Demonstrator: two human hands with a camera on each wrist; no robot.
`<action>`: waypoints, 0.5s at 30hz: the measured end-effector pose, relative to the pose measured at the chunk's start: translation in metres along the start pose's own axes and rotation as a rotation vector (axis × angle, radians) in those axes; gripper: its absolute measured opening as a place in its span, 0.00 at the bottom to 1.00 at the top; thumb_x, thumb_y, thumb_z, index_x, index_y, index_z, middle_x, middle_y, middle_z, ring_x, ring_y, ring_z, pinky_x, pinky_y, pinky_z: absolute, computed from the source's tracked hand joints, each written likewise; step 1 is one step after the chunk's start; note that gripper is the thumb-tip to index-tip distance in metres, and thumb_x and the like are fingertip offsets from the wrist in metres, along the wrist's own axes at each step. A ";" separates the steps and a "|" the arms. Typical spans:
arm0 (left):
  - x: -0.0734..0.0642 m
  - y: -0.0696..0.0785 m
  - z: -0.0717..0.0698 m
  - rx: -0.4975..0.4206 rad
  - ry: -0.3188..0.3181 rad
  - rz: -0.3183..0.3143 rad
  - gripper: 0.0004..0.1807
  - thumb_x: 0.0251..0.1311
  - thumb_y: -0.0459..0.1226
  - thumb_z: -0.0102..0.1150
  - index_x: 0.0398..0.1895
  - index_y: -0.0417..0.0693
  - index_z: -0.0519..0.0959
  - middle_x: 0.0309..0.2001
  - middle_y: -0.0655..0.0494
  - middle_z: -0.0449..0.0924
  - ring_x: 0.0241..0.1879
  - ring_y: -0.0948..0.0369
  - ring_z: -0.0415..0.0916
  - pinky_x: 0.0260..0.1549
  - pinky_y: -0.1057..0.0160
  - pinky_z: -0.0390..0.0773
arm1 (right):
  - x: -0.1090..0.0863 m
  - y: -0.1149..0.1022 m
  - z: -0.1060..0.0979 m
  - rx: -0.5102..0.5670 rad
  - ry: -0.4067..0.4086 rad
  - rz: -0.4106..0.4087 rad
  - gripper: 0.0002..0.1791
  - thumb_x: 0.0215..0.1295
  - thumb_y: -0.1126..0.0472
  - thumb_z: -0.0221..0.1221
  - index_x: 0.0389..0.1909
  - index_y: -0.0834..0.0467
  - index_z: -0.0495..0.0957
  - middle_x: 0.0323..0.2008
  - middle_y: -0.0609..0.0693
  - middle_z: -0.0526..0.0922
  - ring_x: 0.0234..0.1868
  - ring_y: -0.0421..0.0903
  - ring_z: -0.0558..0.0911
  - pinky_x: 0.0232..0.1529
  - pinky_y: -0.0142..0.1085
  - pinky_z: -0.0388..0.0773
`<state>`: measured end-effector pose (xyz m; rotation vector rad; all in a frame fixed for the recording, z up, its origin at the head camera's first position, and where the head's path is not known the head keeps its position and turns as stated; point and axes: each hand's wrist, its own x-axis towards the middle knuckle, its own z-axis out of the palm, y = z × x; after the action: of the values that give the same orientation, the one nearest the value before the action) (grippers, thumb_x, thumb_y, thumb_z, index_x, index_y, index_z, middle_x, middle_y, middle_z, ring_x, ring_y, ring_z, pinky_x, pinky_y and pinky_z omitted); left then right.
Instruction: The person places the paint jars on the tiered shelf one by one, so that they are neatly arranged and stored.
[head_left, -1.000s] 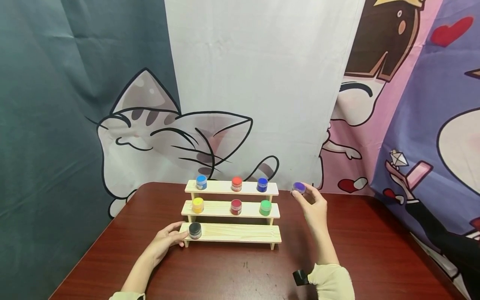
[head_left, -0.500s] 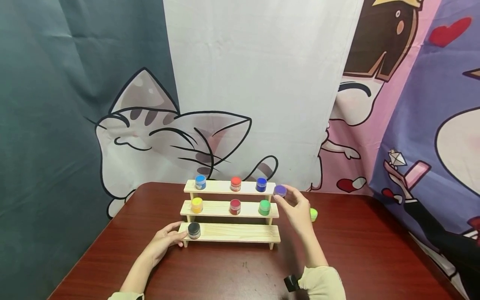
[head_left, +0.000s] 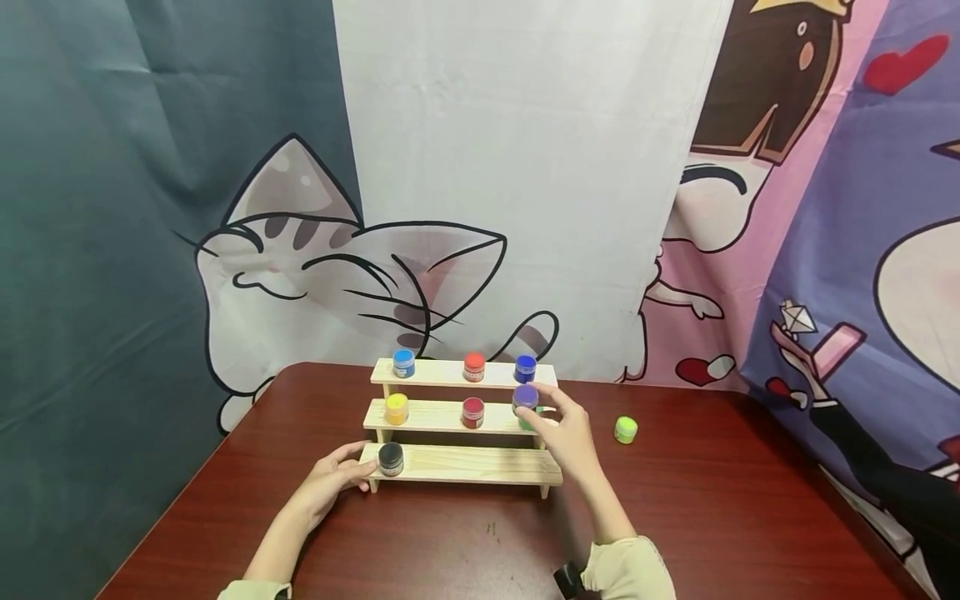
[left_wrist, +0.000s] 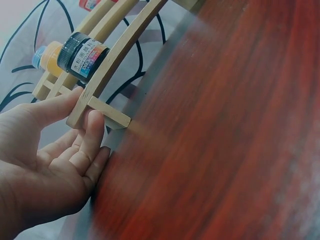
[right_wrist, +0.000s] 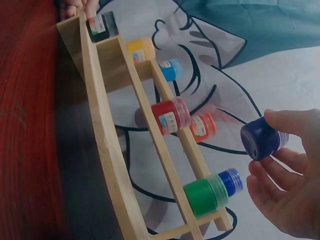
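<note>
My right hand (head_left: 572, 437) pinches a purple paint jar (head_left: 526, 397) between thumb and fingers, in the air in front of the green jar (right_wrist: 205, 196), which it partly hides in the head view. With thumb and fingers my left hand (head_left: 330, 481) grips the left end of the lowest step of a three-tier wooden rack (head_left: 472, 465). Right beside that thumb stands a black jar (left_wrist: 82, 56). The middle step also bears a yellow jar (head_left: 396, 409) and a dark red jar (head_left: 472, 412). Along the top step are light blue (head_left: 403, 363), red (head_left: 474, 367) and dark blue jars (head_left: 525, 368).
A lime-green jar (head_left: 626, 430) stands on the brown table (head_left: 720, 492), right of the rack. Behind the table hangs a printed cloth (head_left: 525, 167) with cartoon figures.
My right hand has carried the purple jar leftward, from right of the rack to over its right part. The lime-green jar has come into view. My left hand keeps its place.
</note>
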<state>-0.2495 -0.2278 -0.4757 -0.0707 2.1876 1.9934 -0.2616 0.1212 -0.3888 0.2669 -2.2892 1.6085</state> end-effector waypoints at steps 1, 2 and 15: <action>0.000 0.000 0.000 0.002 0.000 0.000 0.38 0.62 0.36 0.61 0.71 0.31 0.56 0.26 0.62 0.79 0.25 0.64 0.75 0.39 0.68 0.76 | -0.001 0.000 0.001 -0.006 -0.009 -0.003 0.22 0.57 0.61 0.68 0.54 0.59 0.80 0.45 0.58 0.85 0.47 0.51 0.83 0.49 0.38 0.80; 0.000 -0.001 0.000 0.003 0.000 0.000 0.38 0.62 0.36 0.61 0.71 0.31 0.56 0.26 0.62 0.79 0.25 0.64 0.75 0.39 0.68 0.76 | -0.001 0.001 0.003 -0.013 -0.019 -0.004 0.22 0.57 0.61 0.69 0.54 0.58 0.80 0.46 0.58 0.85 0.48 0.51 0.83 0.50 0.40 0.80; -0.001 0.001 0.001 0.002 -0.003 0.008 0.39 0.61 0.36 0.61 0.71 0.30 0.56 0.25 0.62 0.78 0.25 0.65 0.75 0.38 0.68 0.76 | -0.008 0.007 0.020 -0.018 -0.215 -0.024 0.21 0.55 0.62 0.69 0.51 0.57 0.81 0.39 0.54 0.87 0.42 0.42 0.82 0.42 0.27 0.79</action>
<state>-0.2484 -0.2268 -0.4745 -0.0584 2.1919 1.9940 -0.2594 0.1045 -0.4040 0.4822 -2.4461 1.6162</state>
